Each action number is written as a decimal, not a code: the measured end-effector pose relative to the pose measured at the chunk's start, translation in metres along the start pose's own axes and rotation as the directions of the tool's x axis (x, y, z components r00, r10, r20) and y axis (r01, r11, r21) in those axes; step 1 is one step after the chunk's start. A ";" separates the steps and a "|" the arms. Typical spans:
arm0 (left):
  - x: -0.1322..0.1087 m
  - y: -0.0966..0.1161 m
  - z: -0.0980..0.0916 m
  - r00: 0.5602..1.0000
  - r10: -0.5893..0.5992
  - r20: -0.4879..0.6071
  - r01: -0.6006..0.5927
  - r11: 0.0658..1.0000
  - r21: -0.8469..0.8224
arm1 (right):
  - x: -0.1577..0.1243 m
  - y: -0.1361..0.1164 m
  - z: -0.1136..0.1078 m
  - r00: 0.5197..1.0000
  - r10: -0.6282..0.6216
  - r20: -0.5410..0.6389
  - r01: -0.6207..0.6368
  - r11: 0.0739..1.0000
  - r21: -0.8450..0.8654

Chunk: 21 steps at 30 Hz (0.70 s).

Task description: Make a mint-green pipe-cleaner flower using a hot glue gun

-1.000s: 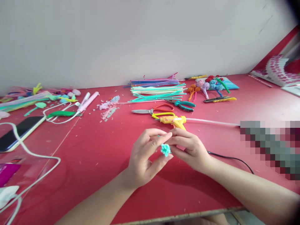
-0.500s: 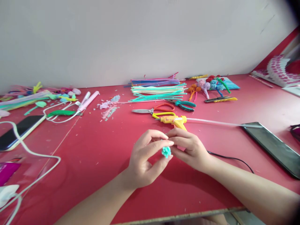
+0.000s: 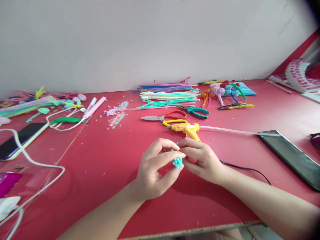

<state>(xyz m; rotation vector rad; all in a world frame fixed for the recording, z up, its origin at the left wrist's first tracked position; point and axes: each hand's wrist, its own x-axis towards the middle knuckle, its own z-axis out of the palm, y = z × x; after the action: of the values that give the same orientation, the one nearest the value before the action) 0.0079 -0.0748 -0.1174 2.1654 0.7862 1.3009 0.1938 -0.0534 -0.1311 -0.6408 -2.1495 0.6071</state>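
Since the earliest frame, the left index finger has come down, and the turquoise pipe-cleaner piece (image 3: 177,162) has shifted slightly toward 5 o'clock; the tools on the table keep their places. The left hand (image 3: 156,170) pinches the piece between index finger and thumb, its fluffy clustered end facing the camera. The right hand (image 3: 206,162) meets it from 3 o'clock with curled fingers; the left fingers cover the contact, so I cannot tell whether it grips the piece too.

Taking the piece as the clock's centre, it is held above the red table (image 3: 107,193). Between 12 and 1 o'clock, just beyond the hands, lies the yellow hot glue gun (image 3: 188,128), a clear glue stick (image 3: 227,129) running out of its rear. The scissors (image 3: 153,118) are at 11 o'clock, the teal-handled pliers (image 3: 198,111) at 1. Farther off at 12 lie bundles of pipe cleaners (image 3: 170,96). Fuzz scraps (image 3: 116,115) spread at 10, and the yellow utility knife (image 3: 236,106) sits at 2.
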 end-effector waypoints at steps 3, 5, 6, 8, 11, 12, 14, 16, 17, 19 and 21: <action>0.000 0.000 0.000 1.000 -0.008 -0.005 0.008 1.000 0.004 | 0.000 0.000 0.000 1.000 0.007 0.014 -0.007 1.000 0.006; 0.000 0.001 0.000 1.000 -0.010 -0.003 0.010 1.000 0.009 | 0.000 0.001 0.000 1.000 0.011 0.018 -0.011 1.000 0.007; 0.001 0.001 0.000 1.000 -0.010 0.001 0.010 1.000 0.013 | 0.000 0.001 0.000 1.000 0.011 0.017 -0.011 1.000 0.007; 0.001 0.001 0.000 1.000 -0.009 0.005 0.009 1.000 0.020 | 0.000 0.000 0.000 1.000 0.008 0.014 -0.009 1.000 0.006; 0.002 0.001 0.000 1.000 -0.008 0.003 0.008 1.000 0.016 | 0.000 0.000 0.000 1.000 0.013 0.014 -0.013 1.000 0.007; 0.002 0.001 0.000 1.000 -0.008 0.003 0.007 1.000 0.012 | 0.000 0.000 0.000 1.000 0.015 0.014 -0.015 1.000 0.007; 0.002 0.000 0.000 1.000 -0.004 0.002 0.004 1.000 0.001 | -0.001 0.001 0.000 1.000 0.017 0.015 -0.017 1.000 0.004; 0.001 0.000 0.000 1.000 0.001 0.000 -0.001 1.000 -0.010 | -0.002 0.002 0.000 1.000 0.022 0.020 -0.022 1.000 -0.002; 0.001 0.000 0.000 1.000 0.003 0.000 -0.003 1.000 -0.013 | -0.002 0.003 0.000 0.999 0.027 0.024 -0.027 1.000 -0.006; 0.001 -0.001 0.000 1.000 0.001 0.001 -0.001 1.000 -0.010 | -0.003 0.004 0.001 0.999 0.036 0.029 -0.036 0.999 -0.011; 0.001 -0.001 0.000 1.000 -0.001 0.004 0.001 1.000 -0.003 | -0.003 0.004 0.001 0.999 0.040 0.027 -0.040 0.999 -0.011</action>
<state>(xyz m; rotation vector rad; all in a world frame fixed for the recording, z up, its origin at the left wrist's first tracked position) 0.0083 -0.0735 -0.1169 2.1644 0.7831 1.2958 0.1955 -0.0524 -0.1351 -0.6862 -2.1713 0.6294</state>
